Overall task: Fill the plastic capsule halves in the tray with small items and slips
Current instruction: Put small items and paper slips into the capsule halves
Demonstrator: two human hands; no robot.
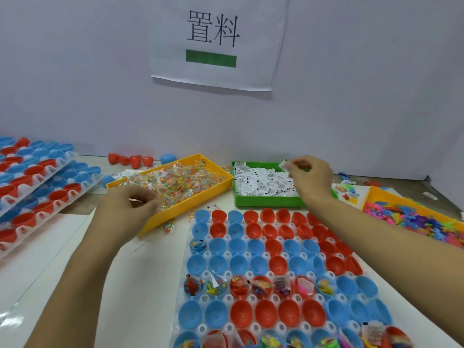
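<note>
Behind the tray [227, 298], a light, flimsy slip [283, 164] is pinched by the right hand [310, 178], best at its edge, while small packets [175, 183] are pinched by the left hand's [123, 209] curled fingers [147, 203].

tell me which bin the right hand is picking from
The green bin of white paper slips: the right hand pinches one slip above it. The left hand is at the yellow bin of colourful packets.

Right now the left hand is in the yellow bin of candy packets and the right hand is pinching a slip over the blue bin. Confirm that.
One thing is off: the bin under the right hand is green, not blue. The head view shows the white slip pinched above it, and the left hand at the yellow bin of candy packets, as you said.
</note>
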